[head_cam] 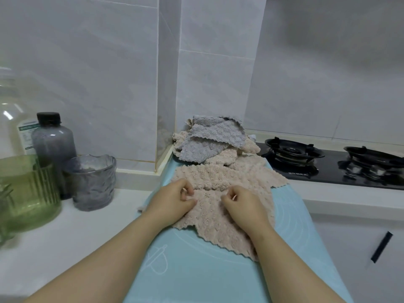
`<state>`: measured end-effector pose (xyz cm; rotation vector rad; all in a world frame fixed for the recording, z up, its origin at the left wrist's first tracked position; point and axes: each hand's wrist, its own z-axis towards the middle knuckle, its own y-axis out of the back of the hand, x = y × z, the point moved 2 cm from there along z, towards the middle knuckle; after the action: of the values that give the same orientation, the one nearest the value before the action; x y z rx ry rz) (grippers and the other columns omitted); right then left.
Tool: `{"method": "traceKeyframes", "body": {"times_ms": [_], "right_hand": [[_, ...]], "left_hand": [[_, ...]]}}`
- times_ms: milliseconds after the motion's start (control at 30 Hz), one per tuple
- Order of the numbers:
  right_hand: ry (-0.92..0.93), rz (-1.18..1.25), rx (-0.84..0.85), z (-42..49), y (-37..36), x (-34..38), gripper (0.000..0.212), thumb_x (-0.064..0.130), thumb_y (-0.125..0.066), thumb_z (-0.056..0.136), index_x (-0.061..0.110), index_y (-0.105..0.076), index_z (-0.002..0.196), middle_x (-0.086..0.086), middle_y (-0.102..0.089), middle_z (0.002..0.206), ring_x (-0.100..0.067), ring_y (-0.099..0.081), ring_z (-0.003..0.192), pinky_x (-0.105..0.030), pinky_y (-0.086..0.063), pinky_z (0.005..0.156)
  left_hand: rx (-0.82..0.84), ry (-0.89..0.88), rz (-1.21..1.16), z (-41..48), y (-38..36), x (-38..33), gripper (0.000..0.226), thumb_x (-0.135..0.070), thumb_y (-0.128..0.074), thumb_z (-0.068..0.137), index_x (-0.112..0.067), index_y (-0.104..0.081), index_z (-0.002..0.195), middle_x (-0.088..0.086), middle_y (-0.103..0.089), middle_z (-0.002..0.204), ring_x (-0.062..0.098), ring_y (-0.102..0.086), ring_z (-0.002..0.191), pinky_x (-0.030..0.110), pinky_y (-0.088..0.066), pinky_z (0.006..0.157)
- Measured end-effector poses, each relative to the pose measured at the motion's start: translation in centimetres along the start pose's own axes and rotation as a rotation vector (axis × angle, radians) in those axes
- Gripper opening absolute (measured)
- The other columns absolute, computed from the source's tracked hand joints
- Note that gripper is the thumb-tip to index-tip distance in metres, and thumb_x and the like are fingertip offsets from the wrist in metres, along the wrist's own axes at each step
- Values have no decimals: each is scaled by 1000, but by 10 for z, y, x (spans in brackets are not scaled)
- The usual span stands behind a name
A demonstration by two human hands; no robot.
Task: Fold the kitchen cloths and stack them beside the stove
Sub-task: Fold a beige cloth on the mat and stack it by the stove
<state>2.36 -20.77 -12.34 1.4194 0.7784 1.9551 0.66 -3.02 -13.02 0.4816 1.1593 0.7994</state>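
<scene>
The beige cloth (223, 224) lies nearest me on the pale blue mat (196, 270), and both grips are on it. My left grip (175, 199) pinches its far edge between thumb and curled fingers, and my right grip (242, 205) does the same just beside it.

I judge the cloth light, limp and nubbly, not slippery. It will sag wherever I let go, so I would hold it along the zigzag edge or at the corners and lift both sides together. The mat looks smooth, so a fold may slide unless I press it flat.

Beyond my grips a second beige cloth (229, 178) lies spread out. Behind it is a loose pile (227, 156) with a grey cloth (214, 138) on top, pushed into the wall corner just left of the stove (328, 165).

To my left the white table (65, 226) carries a ribbed glass tumbler (91, 182), a dark bottle (53, 149) and a green jar (28, 193). White tiles rise behind. Below the table on my right is a cabinet handle (381, 247).
</scene>
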Motion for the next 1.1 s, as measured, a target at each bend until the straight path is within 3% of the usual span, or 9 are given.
{"method": "traceKeyframes", "body": {"times_ms": [100, 233, 300, 400, 533, 667, 800, 967, 1100], "right_hand": [[68, -134, 96, -24, 1, 2, 18, 38, -51, 87, 27, -46, 74, 7, -57, 82, -14, -52, 79, -31, -39, 66], [197, -277, 261, -65, 15, -7, 39, 59, -53, 82, 33, -50, 112, 13, -48, 119, -12, -39, 115, -28, -32, 93], [256, -294, 269, -74, 21, -13, 51, 61, -54, 81, 34, -49, 124, 17, -49, 127, -8, -40, 120, -27, -31, 100], [265, -180, 167, -81, 28, -14, 40, 53, -58, 81, 31, -61, 114, 18, -60, 109, -6, -50, 104, -23, -40, 90], [255, -167, 20, -88, 29, -10, 22, 34, -54, 85, 17, -69, 84, 3, -66, 79, -11, -56, 79, -29, -50, 72], [236, -131, 48, -90, 27, -10, 20, 23, -52, 82, 17, -70, 86, 6, -67, 82, -10, -54, 86, -24, -48, 74], [217, -182, -8, -86, 26, -12, 22, 16, -48, 85, 12, -68, 92, 1, -66, 91, -10, -47, 91, -21, -45, 74], [192, -203, -143, -90, 31, -10, 15, 18, -41, 92, 14, -55, 94, -2, -57, 85, -16, -49, 83, -30, -40, 68], [186, -231, -153, -92, 33, -9, 10, 12, -40, 89, 21, -40, 92, 3, -47, 79, -18, -46, 79, -28, -29, 64]], "left_hand": [[60, -63, 14, -14, 3, 3, 12, -42, -65, 79, -39, -53, 81, -13, -56, 88, 6, -53, 83, 25, -45, 78], [412, -167, 230, -38, 19, 2, 92, -87, -46, 53, -35, -47, 129, -16, -38, 132, 3, -35, 126, 20, -27, 108], [496, -181, 346, -47, 27, 2, 99, -87, -41, 56, -34, -35, 140, -16, -27, 145, 4, -23, 136, 21, -19, 112], [302, -138, 224, -58, 33, 4, 80, -79, -55, 60, -32, -54, 125, -23, -44, 123, -3, -40, 118, 20, -32, 104], [-23, -79, 197, -65, 35, 7, 15, -39, -61, 84, -29, -66, 95, -21, -57, 83, 4, -52, 84, 25, -41, 80], [62, -80, 334, -64, 30, 8, 28, -52, -53, 84, -38, -60, 107, -23, -51, 102, 5, -46, 104, 30, -37, 91], [-3, -78, 382, -62, 27, 7, 22, -44, -47, 92, -34, -58, 107, -12, -41, 95, 14, -42, 110, 26, -32, 90], [-233, -302, 381, -69, 32, -4, 16, -35, -43, 93, -26, -55, 88, -15, -48, 86, 15, -52, 92, 28, -31, 80], [-146, -255, 297, -75, 31, -8, 17, -38, -47, 94, -22, -51, 98, -12, -52, 76, 16, -55, 75, 27, -35, 62]]}}
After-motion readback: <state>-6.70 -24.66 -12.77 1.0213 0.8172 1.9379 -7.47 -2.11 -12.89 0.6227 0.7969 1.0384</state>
